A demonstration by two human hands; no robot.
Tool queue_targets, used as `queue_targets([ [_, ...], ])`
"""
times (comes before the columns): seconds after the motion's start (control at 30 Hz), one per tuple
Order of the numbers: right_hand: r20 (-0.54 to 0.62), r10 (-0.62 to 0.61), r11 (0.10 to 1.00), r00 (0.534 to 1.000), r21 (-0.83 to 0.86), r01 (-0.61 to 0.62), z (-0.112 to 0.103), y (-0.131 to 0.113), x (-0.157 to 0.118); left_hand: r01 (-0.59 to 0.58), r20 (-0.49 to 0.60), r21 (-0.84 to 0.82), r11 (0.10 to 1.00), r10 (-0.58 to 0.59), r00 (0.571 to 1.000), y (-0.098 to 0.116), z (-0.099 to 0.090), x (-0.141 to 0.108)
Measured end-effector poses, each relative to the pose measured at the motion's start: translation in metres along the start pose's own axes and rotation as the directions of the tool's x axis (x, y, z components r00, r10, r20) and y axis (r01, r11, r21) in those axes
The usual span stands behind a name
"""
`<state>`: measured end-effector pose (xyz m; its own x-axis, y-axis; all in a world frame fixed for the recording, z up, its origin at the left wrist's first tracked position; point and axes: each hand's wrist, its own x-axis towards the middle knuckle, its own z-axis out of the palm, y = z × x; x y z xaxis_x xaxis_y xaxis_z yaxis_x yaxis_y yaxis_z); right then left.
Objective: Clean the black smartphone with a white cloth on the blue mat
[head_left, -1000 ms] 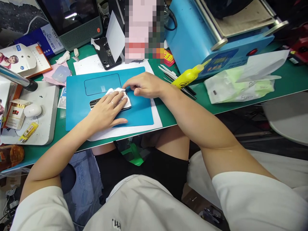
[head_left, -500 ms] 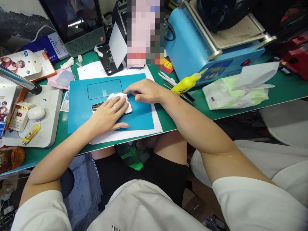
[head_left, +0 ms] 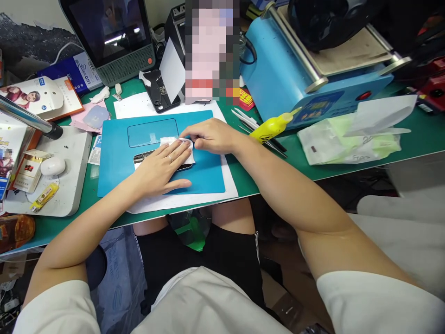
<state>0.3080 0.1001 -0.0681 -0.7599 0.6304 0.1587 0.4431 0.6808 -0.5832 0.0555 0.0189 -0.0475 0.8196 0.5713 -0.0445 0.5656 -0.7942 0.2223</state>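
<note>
My left hand [head_left: 162,169] lies flat, fingers stretched out, over a folded white tissue [head_left: 188,154]. Under the tissue is a phone [head_left: 141,159] with a dark, glossy edge; my hand and the tissue hide most of it. The index finger of my right hand [head_left: 212,134] reaches out to the tissue's upper edge, while its thumb stands apart and the other fingers curl under. Beneath everything lies a blue mat [head_left: 116,167]. A thin dark-rimmed clear panel [head_left: 153,132] rests on it, just above the phone.
Right of the mat lie a yellow bottle [head_left: 271,127], several slim tools [head_left: 245,118] and a tissue pack [head_left: 347,141]. A blue machine [head_left: 278,69] stands behind them. At left are a grey plate [head_left: 74,171] with small items and a metal pole [head_left: 28,113]. A screen device [head_left: 121,69] stands at the back.
My left hand and the tissue have slid slightly to the right along the phone. My right hand stays at the tissue's edge. The whole view has shifted a little.
</note>
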Motion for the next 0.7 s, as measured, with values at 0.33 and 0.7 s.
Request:
queue_targets([
  [0.33, -0.008, 0.023, 0.999, 1.0, 0.037, -0.023, -0.002, -0.007, -0.001, 0.119, 0.04, 0.023, 0.993, -0.12, 0.992, 0.014, -0.016, -0.05],
  [0.7, -0.026, 0.051, 0.998, 0.998, 0.045, -0.05, 0.004, -0.004, -0.004, 0.585, -0.181, 0.031, 0.81, -0.571, 0.801, 0.057, 0.003, -0.097],
])
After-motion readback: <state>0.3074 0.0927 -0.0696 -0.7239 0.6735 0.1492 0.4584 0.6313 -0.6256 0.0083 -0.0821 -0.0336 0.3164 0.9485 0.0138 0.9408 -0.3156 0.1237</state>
